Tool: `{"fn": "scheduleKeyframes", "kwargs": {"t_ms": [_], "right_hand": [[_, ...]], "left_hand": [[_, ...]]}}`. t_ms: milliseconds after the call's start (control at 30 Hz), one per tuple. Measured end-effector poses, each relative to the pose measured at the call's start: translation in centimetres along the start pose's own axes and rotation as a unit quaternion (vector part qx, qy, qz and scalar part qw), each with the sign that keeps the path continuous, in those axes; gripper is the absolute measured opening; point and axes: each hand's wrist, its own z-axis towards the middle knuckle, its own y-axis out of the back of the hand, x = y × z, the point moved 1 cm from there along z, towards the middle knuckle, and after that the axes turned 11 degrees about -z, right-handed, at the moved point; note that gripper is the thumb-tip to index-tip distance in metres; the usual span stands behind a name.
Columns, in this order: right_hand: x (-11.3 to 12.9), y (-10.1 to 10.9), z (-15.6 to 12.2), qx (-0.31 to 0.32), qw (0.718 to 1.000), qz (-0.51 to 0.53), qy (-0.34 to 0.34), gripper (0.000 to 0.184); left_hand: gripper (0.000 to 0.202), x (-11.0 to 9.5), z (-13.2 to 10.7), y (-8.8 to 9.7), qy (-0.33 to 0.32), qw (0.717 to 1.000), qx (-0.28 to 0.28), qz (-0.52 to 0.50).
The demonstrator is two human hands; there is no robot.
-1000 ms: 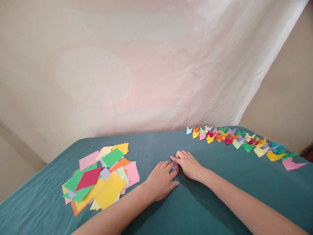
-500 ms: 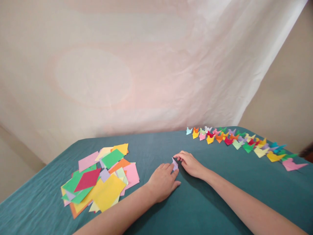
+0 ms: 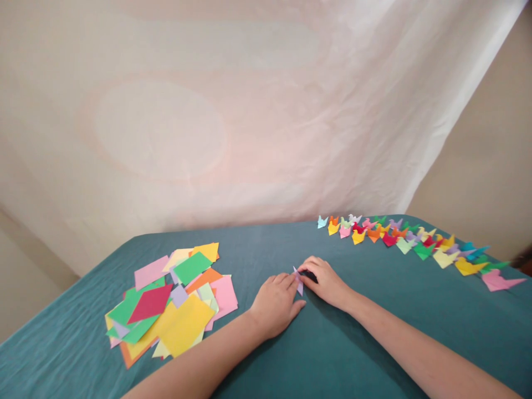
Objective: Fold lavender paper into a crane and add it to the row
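Observation:
A small folded piece of lilac paper lies on the teal cloth between my hands, its narrow point aimed up and away from me. My left hand holds it down from the left, fingers over part of it and thumb out to the side. From the right, my right hand pinches its edge with thumb and index finger. The left fingers hide some of the folds.
Left of my hands is a loose pile of coloured paper squares. Several folded paper birds stand in rows along the right back. Teal cloth covers the table, and a pale sheet hangs behind it.
My right thumb and index finger have come onto the lilac paper's right edge. The left thumb has drawn in slightly, and more of the paper shows now.

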Motion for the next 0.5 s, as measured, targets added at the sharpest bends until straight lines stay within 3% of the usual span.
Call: {"fn": "scheduleKeyframes", "kwargs": {"t_ms": [167, 333, 500], "right_hand": [[0.2, 0.1, 0.0, 0.0, 1.0, -0.016, 0.007, 0.013], [1.4, 0.9, -0.2, 0.007, 0.995, -0.1, 0.028, 0.013], [2.8, 2.1, -0.6, 0.064, 0.976, -0.192, 0.086, 0.018]], "left_hand": [[0.042, 1.1, 0.2, -0.2, 0.05, 0.998, -0.024, -0.023], [0.04, 1.5, 0.2, -0.3, 0.042, 0.998, -0.033, -0.032], [0.037, 1.3, 0.2, -0.3, 0.036, 0.998, -0.034, -0.035]]}}
